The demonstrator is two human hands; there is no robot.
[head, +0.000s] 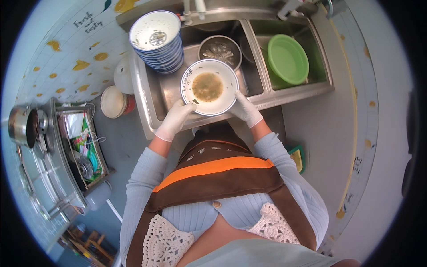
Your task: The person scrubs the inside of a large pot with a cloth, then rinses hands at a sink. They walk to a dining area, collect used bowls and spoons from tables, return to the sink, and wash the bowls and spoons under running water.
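Note:
Between my two gloved hands is a white bowl (218,108) with a blue rim, held above the near edge of the steel sink (170,96). Murky brownish broth (207,86) with bits of food lies in its bottom, and dark scraps cling to the inner wall. My left hand (178,116) grips the rim at the lower left, thumb on top. At the right side of the rim, my right hand (246,108) holds on, its fingers partly hidden beneath. Behind the bowl, a round metal basin (218,50) with metal utensils sits in the left sink compartment.
A tall stack of blue-and-white bowls (160,50) with food residue leans at the left compartment's back corner. The right compartment holds a green plastic basin (288,60). A faucet (200,8) rises behind. White buckets (113,101) stand left of the sink, near a metal rack (71,160).

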